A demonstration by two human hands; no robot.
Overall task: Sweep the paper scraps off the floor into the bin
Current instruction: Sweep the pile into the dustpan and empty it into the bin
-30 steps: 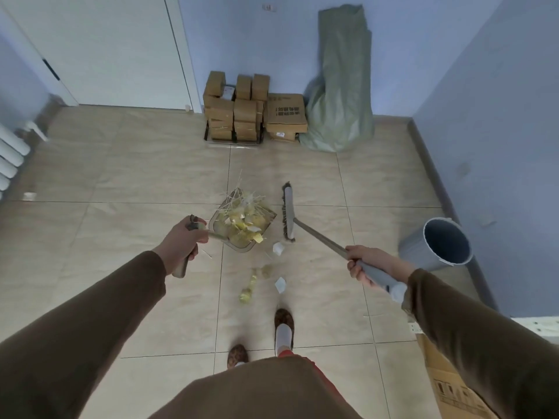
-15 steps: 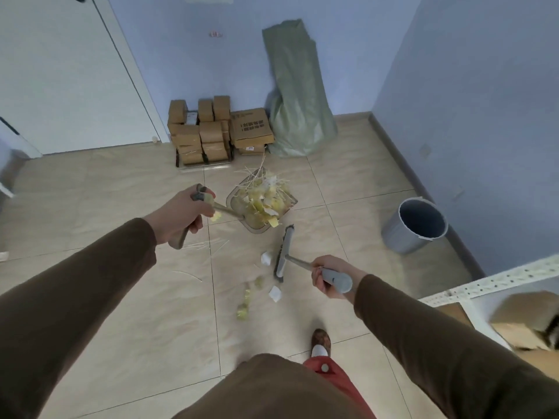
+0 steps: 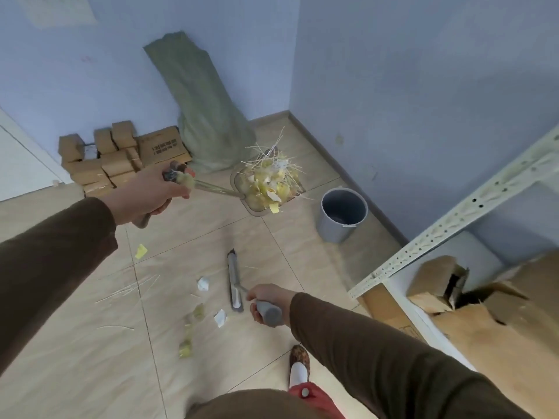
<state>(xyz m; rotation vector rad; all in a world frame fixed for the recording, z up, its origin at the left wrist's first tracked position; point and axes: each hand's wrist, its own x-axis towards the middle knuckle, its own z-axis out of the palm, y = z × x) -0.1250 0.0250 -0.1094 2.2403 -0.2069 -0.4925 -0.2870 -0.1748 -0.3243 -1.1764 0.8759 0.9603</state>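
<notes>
The left hand (image 3: pixel 145 192) is fisted around the handle of a clear dustpan (image 3: pixel 266 189), heaped with yellow paper scraps (image 3: pixel 269 182), raised just left of the round grey bin (image 3: pixel 343 214). The right hand (image 3: pixel 267 302) is wrapped around the grey brush (image 3: pixel 235 282), low over the glossy tiles.

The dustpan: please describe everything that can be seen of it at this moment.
The dustpan is a clear, plastic-looking tray on a long thin handle. The left hand grips the handle's end and holds the pan in the air above the floor, to the left of the grey bin and not yet over it. It is heaped with yellow and white paper scraps and thin pale strips that stick upward and over the rim. One yellow scrap hangs over the near edge. Nothing else touches it.
</notes>
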